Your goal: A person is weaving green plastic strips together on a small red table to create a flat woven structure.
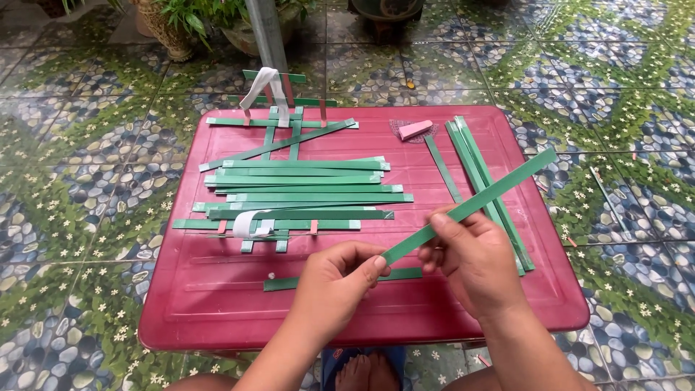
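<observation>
Holding one green strip [470, 206] between both hands, a person works over a red counter [217, 304] set on a pebble-patterned tiled floor [72, 217]. The left hand [337, 282] pinches the strip's near end, fingers closed narrow on it; the right hand [470, 257] grips it a little farther along, fingers curled round it. The strip slants up and away to the right, clear of the counter, above a bundle [481, 177] of loose strips.

By the look of it, the step in hand is readying a single strip beside the half-woven mat [297, 192] that lies left of centre; a next move would call for keeping the strip flat and untwisted and lining it up with the laid rows.

Counted from the head view: one strip in the hands; one short strip [340, 279] lying on the counter beneath them; roughly five or six strips in the bundle at right, overlapping too much for a sure count; about nine long strips laid crosswise in the mat; two white bands [253, 223] on the mat's frame; one pink wedge [415, 129] near the far edge. Potted plants [210, 22] stand beyond.
</observation>
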